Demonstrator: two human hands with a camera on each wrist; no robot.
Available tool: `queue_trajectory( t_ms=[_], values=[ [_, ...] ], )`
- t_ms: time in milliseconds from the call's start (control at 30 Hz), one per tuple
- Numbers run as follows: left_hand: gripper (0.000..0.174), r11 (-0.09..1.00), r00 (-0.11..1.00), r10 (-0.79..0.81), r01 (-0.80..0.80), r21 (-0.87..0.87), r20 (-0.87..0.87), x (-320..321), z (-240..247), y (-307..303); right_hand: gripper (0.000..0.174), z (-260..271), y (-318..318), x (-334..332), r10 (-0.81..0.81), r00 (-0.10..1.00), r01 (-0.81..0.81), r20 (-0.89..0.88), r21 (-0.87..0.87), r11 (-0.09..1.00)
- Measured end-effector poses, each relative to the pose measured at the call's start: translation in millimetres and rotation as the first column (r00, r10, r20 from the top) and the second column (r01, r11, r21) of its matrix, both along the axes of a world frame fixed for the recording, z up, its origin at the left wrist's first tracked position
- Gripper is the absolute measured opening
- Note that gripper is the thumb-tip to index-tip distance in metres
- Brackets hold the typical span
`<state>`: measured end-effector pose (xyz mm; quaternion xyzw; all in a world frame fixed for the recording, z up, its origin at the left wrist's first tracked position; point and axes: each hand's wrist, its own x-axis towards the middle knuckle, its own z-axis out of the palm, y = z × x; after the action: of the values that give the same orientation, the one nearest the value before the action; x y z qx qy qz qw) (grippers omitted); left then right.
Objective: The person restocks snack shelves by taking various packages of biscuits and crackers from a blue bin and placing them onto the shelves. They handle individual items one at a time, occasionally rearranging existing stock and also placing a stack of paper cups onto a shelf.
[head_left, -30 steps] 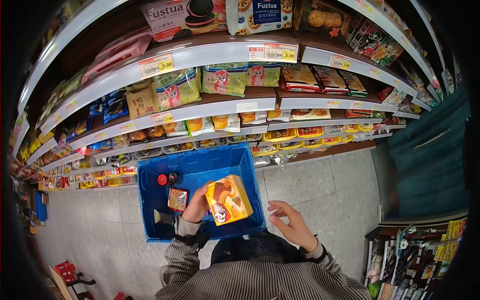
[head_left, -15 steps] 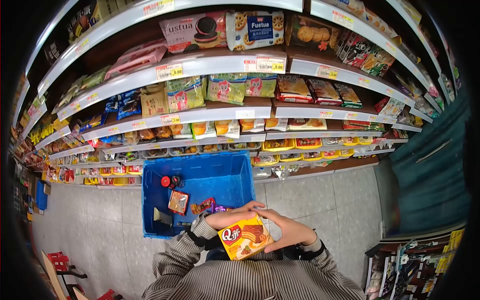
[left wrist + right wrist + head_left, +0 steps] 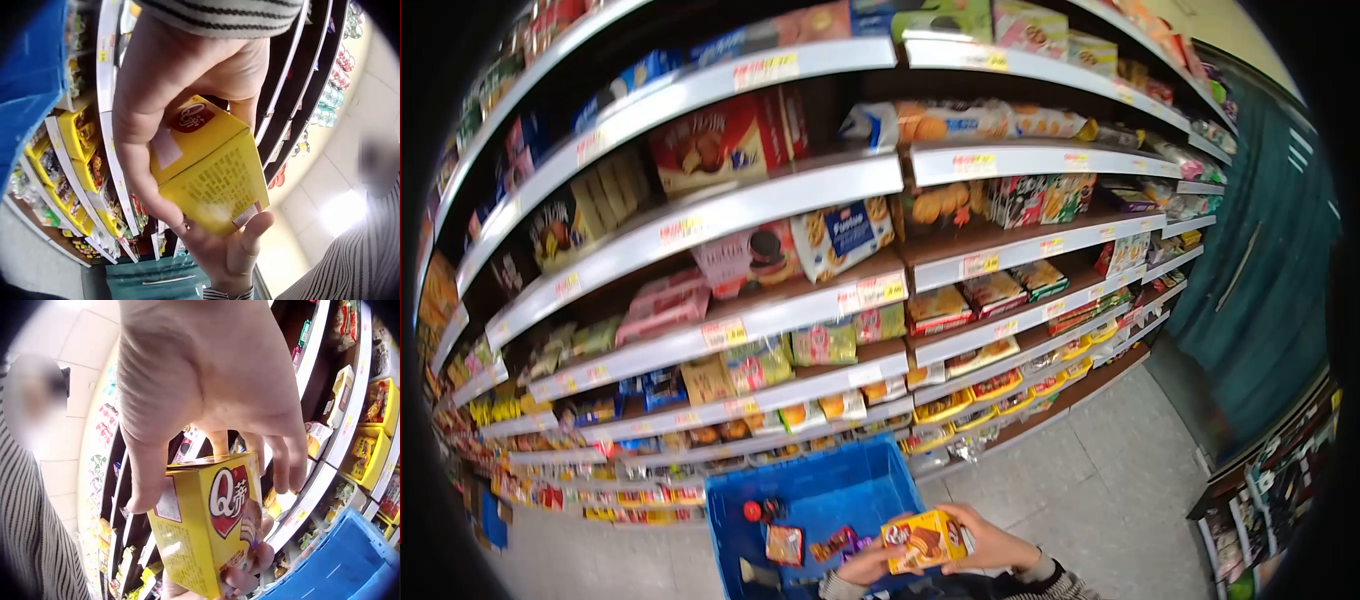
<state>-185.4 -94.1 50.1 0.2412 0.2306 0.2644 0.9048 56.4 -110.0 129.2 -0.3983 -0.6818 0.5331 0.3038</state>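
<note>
A yellow cake box [image 3: 922, 541] with a red "Q" logo is between my two hands, over the front right of a blue crate [image 3: 810, 470]. My left hand [image 3: 866, 564] grips one end of it, with fingers curled round the carton in the left wrist view. My right hand [image 3: 998, 545] holds the other end. In the right wrist view its thumb [image 3: 149, 481] lies along the side printed with small text, and its other fingers reach behind the box [image 3: 212, 525].
Inside the crate lie a red-capped jar [image 3: 752, 511], a square packet [image 3: 784, 546] and a purple packet [image 3: 855, 545]. Stocked snack shelves [image 3: 800, 190] curve across the front. A dark green curtain [image 3: 1250, 270] hangs at the right, above another rack [image 3: 1260, 500].
My head view has tilted up, showing higher shelves. My right hand, first apart from the box, came onto it. The box has turned in my hands and was briefly drawn nearer my body.
</note>
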Motion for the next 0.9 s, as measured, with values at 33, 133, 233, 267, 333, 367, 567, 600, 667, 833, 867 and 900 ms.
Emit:
queue_trajectory(
  t_ms=[33, 133, 233, 267, 333, 367, 567, 600, 667, 833, 867, 900],
  values=[
    [0.046, 1.0, 1.0, -0.007, 0.008, -0.027, 0.01, 2, 1, -4, 0.095, -2, -6, 1, -0.021, 1.0, 0.02, 0.02, 0.038, 0.999],
    [0.033, 0.998, 0.998, 0.042, -0.044, -0.037, -0.052, 12, -14, -9, 0.091, 1, -23, 8, -0.118, 0.993, 0.12, 0.029, -0.069, 0.99],
    [0.035, 0.997, 0.996, -0.07, 0.071, 0.003, -0.057, 23, -27, -6, 0.075, -14, -42, 21, -0.236, 0.971, 0.238, 0.038, -0.227, 0.944],
    [0.036, 0.996, 0.994, -0.082, 0.084, 0.022, -0.074, 32, -24, -5, 0.065, -18, -46, 29, -0.286, 0.957, 0.288, 0.044, -0.239, 0.927],
    [0.037, 0.991, 0.991, -0.096, 0.105, 0.086, -0.095, 50, -17, -6, 0.063, -19, -50, 48, -0.256, 0.966, 0.255, 0.03, -0.254, 0.933],
    [0.037, 0.986, 0.982, -0.096, 0.117, 0.12, -0.165, 59, -16, -5, 0.065, -20, -52, 57, -0.266, 0.964, 0.244, -0.017, -0.346, 0.906],
    [0.041, 0.964, 0.966, -0.049, 0.112, 0.241, -0.255, 149, 3, -5, 0.067, -23, -64, 140, -0.336, 0.933, 0.251, -0.126, -0.438, 0.863],
    [0.04, 0.966, 0.965, -0.038, 0.101, 0.238, -0.258, 168, -10, -4, 0.067, -33, -65, 159, -0.348, 0.927, 0.263, -0.142, -0.418, 0.87],
    [0.041, 0.957, 0.956, -0.045, 0.125, 0.262, -0.291, 216, -8, 2, 0.069, -25, -65, 201, -0.348, 0.924, 0.257, -0.157, -0.42, 0.87],
    [0.044, 0.91, 0.916, -0.15, 0.275, 0.31, -0.372, 304, 20, 11, 0.068, -16, -87, 278, -0.529, 0.834, 0.407, -0.158, -0.471, 0.783],
    [0.047, 0.877, 0.922, -0.2, 0.32, 0.359, -0.333, 320, 24, 15, 0.067, -15, -90, 288, -0.572, 0.805, 0.456, -0.16, -0.451, 0.768],
    [0.049, 0.823, 0.94, -0.192, 0.31, 0.476, -0.282, 334, 13, 21, 0.066, -10, -94, 297, -0.592, 0.791, 0.477, -0.156, -0.448, 0.756]
  ],
)
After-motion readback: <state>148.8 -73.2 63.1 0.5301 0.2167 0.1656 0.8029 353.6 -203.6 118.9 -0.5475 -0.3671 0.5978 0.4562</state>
